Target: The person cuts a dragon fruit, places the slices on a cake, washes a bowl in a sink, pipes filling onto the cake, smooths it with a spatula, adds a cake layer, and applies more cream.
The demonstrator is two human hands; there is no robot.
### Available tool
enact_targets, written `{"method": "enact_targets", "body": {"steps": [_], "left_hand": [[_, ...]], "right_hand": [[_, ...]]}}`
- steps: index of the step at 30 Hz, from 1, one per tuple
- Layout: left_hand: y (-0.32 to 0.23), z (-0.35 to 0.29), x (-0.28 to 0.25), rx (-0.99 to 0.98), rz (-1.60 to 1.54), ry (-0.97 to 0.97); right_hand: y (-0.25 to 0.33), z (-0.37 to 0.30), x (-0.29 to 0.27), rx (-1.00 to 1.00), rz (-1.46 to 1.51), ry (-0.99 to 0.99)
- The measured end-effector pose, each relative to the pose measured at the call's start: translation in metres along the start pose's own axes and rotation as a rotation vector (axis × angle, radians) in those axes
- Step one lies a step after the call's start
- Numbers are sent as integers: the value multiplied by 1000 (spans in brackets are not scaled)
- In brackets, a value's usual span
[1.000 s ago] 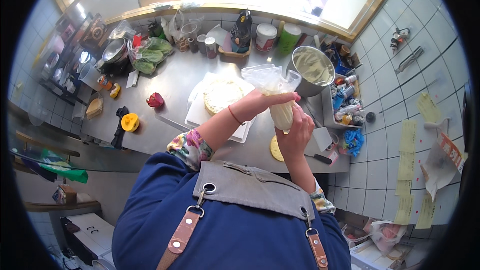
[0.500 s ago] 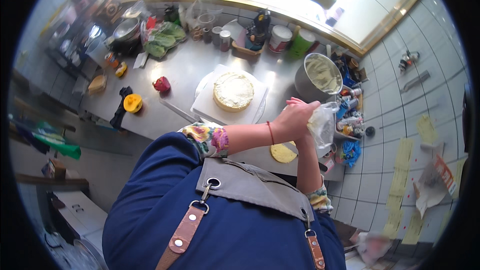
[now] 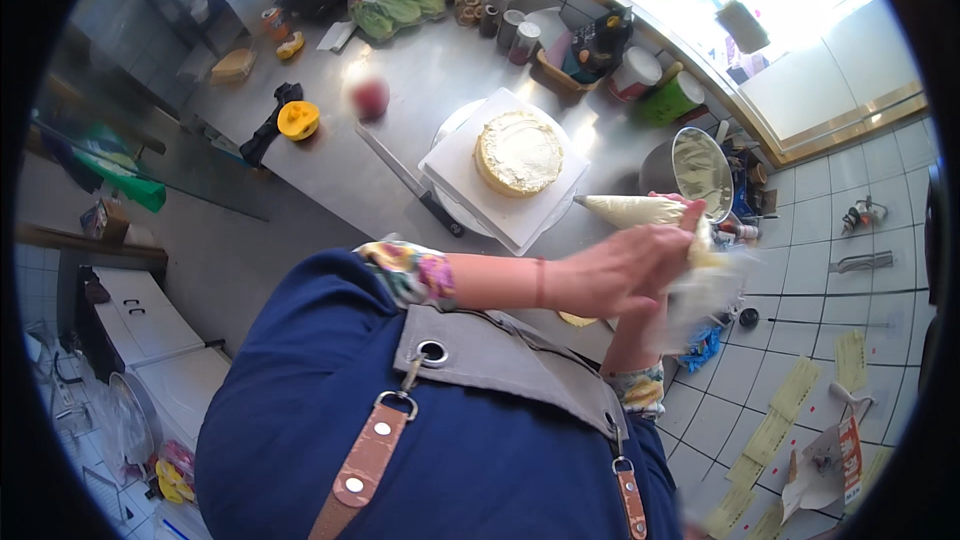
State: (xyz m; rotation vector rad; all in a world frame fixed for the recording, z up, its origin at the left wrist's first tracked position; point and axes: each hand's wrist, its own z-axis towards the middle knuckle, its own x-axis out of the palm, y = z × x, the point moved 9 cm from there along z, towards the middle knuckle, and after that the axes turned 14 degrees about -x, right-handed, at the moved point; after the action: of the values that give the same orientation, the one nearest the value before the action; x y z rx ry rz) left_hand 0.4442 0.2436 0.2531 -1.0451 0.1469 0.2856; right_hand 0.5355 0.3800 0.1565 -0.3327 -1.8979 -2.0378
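Note:
A piping bag [image 3: 632, 208] filled with pale cream is between my hands, its tip pointing left and its clear tail hanging blurred below. My left hand [image 3: 612, 265] lies across the upper part of the bag, fingers closed over it. Behind it, my right hand [image 3: 690, 220] grips the bag; most of this hand is hidden. To the left, a round cake [image 3: 520, 153] with a white cream top sits on a square white board [image 3: 447, 162] over a round plate. A long knife [image 3: 432, 202] with a black handle lies beside the board.
A metal pot [image 3: 702, 172] with cream inside stands behind the bag. At the left are a cut yellow fruit [image 3: 298, 121] and a blurred red fruit [image 3: 369, 98]. Bagged greens [image 3: 395, 8], jars and tubs line the back. A pale yellow round piece [image 3: 577, 319] shows beyond my left forearm.
The view has turned, shifting the table leftward in it. The bag's filled body and tip now show, pointing left. My left hand has gone from clasped to flatter over the bag.

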Motion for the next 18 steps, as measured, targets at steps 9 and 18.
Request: {"method": "enact_targets", "body": {"steps": [9, 18], "left_hand": [[250, -262, -29, -1708, -1218, -301], [295, -254, -48, -1588, -1220, -770]], "right_hand": [[-58, 29, 33, -91, 181, -11], [-81, 38, 36, -64, 114, -17]]}}
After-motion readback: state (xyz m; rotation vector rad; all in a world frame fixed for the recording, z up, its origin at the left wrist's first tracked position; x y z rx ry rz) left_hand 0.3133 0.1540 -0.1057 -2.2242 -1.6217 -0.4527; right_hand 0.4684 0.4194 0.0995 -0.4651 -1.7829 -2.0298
